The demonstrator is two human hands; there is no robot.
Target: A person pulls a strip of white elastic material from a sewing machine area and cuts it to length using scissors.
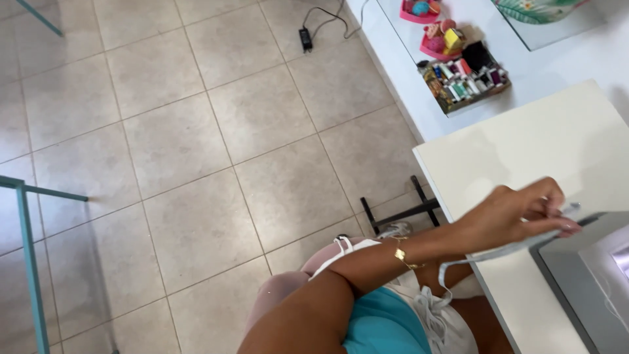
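My left hand (517,213) reaches across my body to the white table (544,144) at the right. Its fingers are pinched on a thin grey fabric strip (488,252), which runs from the fingertips back under the wrist and curls down towards my lap. A gold bracelet sits on that wrist. The fingertips are right at the edge of a grey and white machine (590,275) on the table's near corner. My right hand is out of sight.
A box of coloured thread spools (465,82) and pink trays of small items (439,39) lie on a white counter at the top right. Beige tiles cover the floor, with a black power adapter (305,38), a black table foot (400,210) and a teal metal frame (29,249).
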